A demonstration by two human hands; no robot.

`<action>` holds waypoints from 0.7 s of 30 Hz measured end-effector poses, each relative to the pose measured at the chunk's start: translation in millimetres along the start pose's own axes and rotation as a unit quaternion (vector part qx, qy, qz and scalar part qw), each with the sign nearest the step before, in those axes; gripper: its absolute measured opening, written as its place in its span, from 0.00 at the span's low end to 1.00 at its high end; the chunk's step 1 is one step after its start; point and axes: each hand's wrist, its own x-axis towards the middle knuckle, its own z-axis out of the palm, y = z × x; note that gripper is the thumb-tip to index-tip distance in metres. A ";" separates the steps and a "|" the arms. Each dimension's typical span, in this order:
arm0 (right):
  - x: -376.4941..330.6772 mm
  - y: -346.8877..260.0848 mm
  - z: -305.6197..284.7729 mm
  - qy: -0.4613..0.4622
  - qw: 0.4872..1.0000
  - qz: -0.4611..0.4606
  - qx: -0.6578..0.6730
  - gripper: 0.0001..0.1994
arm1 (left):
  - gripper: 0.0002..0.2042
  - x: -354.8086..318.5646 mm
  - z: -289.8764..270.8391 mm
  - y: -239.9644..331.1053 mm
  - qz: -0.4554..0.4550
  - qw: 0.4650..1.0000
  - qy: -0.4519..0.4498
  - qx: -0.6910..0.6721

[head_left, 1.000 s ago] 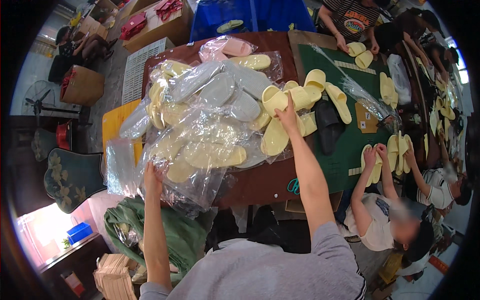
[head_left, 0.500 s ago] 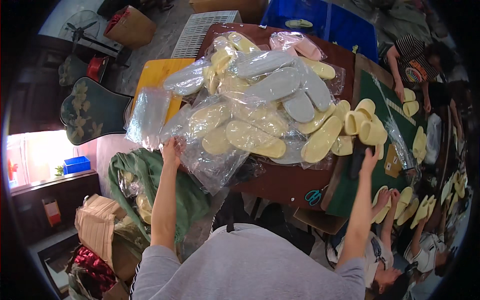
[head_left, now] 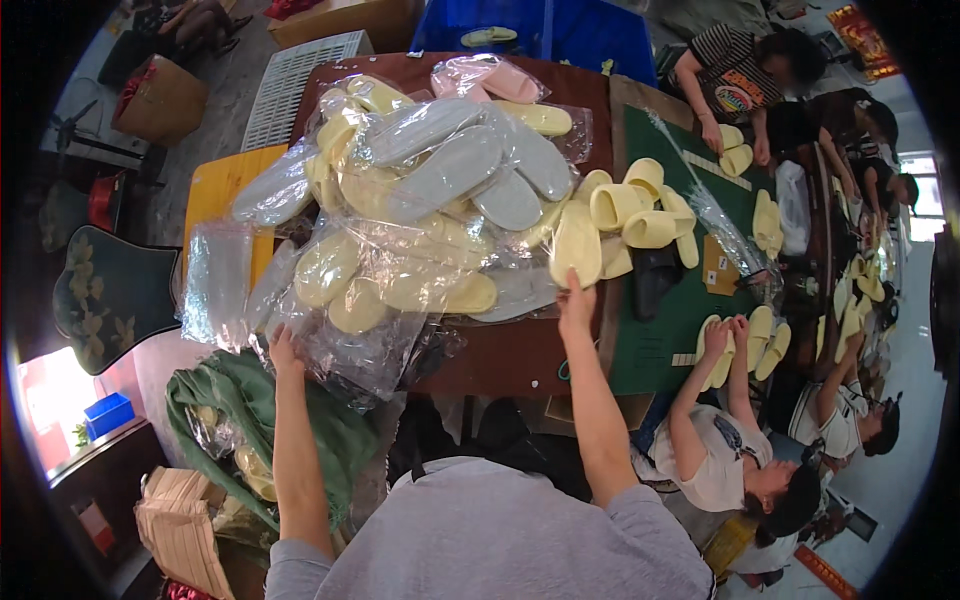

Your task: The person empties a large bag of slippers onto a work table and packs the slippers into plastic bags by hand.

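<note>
My right hand (head_left: 577, 302) grips a pale yellow slipper (head_left: 577, 243) by its near end, sole flat, at the right edge of a heap. My left hand (head_left: 287, 350) is closed at the near left edge of the heap, its fingers on a clear plastic bag (head_left: 345, 352). The heap holds several bagged slippers, yellow ones (head_left: 327, 270) and grey ones (head_left: 452, 175), with a pink pair (head_left: 488, 77) behind. Just right of my right hand lie a black slipper (head_left: 656, 283) and several loose yellow slippers (head_left: 650, 228).
A stack of clear bags (head_left: 215, 280) lies by the yellow board (head_left: 215, 195) at left. A green sack (head_left: 230, 430) stands below. Blue bins (head_left: 600, 45) are at the back. Co-workers handle slippers on the green mat (head_left: 640, 345) and beyond, at right.
The view has swung right. My right hand has moved left from beside the black slipper and now holds a yellow slipper. My left hand stays at the heap's near left edge.
</note>
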 end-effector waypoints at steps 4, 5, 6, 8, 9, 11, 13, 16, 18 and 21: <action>-22.1 -118.3 -27.6 -0.027 0.992 -0.088 -0.089 0.11 | 0.15 27.4 -23.0 -5.5 0.093 0.993 -0.056 -0.041; -28.2 -143.3 -40.3 -0.035 0.988 -0.110 -0.099 0.11 | 0.17 22.9 -13.5 -6.9 0.101 0.993 -0.057 -0.012; -37.8 -168.8 -47.5 -0.055 0.985 -0.109 -0.119 0.09 | 0.18 21.9 -13.3 -4.9 0.097 0.994 -0.059 -0.001; -49.6 -205.5 -62.6 -0.087 0.977 -0.119 -0.154 0.07 | 0.25 14.4 -10.7 2.2 0.102 0.993 -0.053 0.021; -52.0 -217.8 -69.1 -0.097 0.972 -0.130 -0.170 0.07 | 0.28 4.9 -0.8 1.5 0.136 0.989 0.014 0.065; -60.7 -241.8 -91.8 -0.056 0.953 -0.199 -0.224 0.07 | 0.36 -41.2 35.9 18.6 0.214 0.972 0.034 0.085; -57.3 -252.7 -96.9 -0.027 0.947 -0.242 -0.212 0.06 | 0.38 -51.8 33.0 29.3 0.251 0.952 0.092 0.149; -55.7 -277.0 -100.8 0.007 0.952 -0.278 -0.128 0.03 | 0.41 -62.7 39.8 23.6 0.310 0.931 0.068 0.178; -56.1 -308.1 -108.5 0.035 0.949 -0.289 -0.123 0.02 | 0.41 -73.1 50.0 18.8 0.328 0.921 0.056 0.204; -46.5 -356.9 -127.3 0.050 0.926 -0.358 -0.107 0.02 | 0.42 -72.4 56.9 14.4 0.289 0.915 0.084 0.267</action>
